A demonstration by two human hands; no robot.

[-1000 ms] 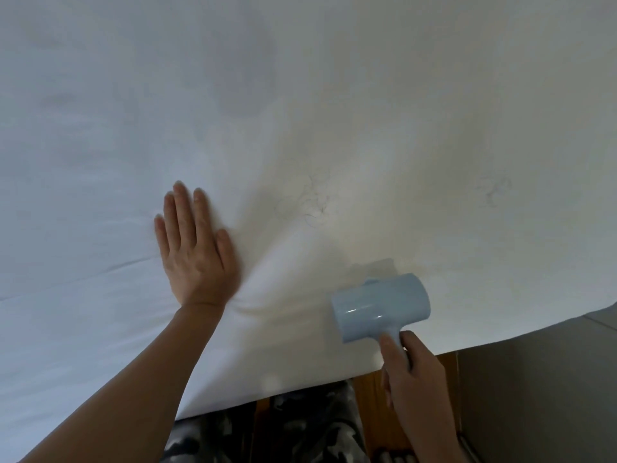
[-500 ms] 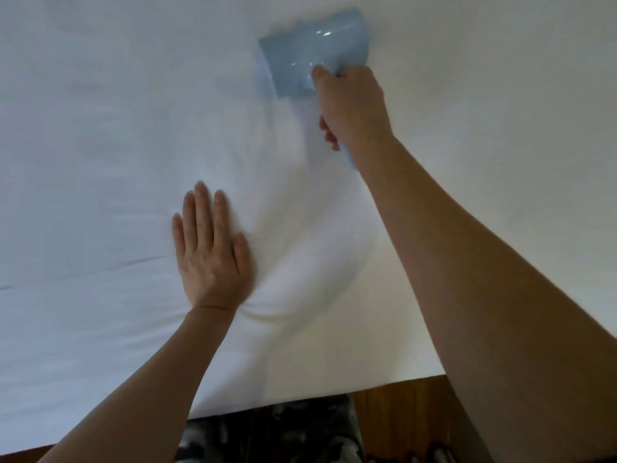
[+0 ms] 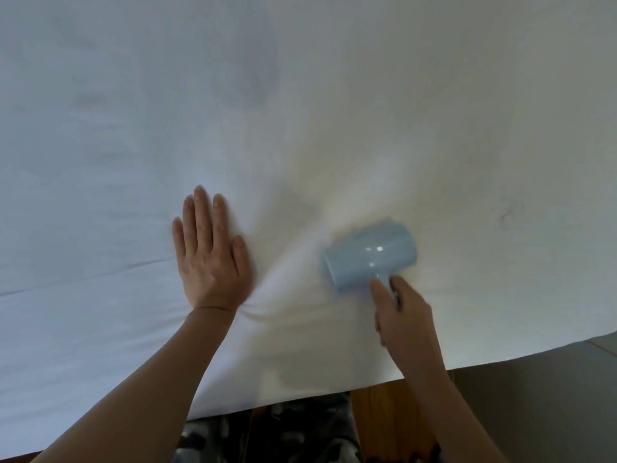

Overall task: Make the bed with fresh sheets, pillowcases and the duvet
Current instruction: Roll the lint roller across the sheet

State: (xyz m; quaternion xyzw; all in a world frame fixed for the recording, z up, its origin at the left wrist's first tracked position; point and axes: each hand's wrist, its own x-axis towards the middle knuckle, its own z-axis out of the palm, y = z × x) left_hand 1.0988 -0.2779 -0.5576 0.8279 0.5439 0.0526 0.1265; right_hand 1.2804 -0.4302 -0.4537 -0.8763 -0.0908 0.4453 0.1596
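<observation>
Fingers (image 3: 203, 225) flat on sheet (image 3: 100, 162), right hand (image 3: 405, 315) gripping roller (image 3: 370, 253)

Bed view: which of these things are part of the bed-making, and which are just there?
In use:
- white sheet, pressed flat by the left hand
- blue lint roller, its handle gripped by the right hand
- stray hairs on the sheet, right of the roller

Just there:
- wooden floor
- patterned trousers

Soft daylight, warmer at right, bluish at left; moving roller (image 3: 370, 253) and right hand (image 3: 405, 315) blurred
</observation>
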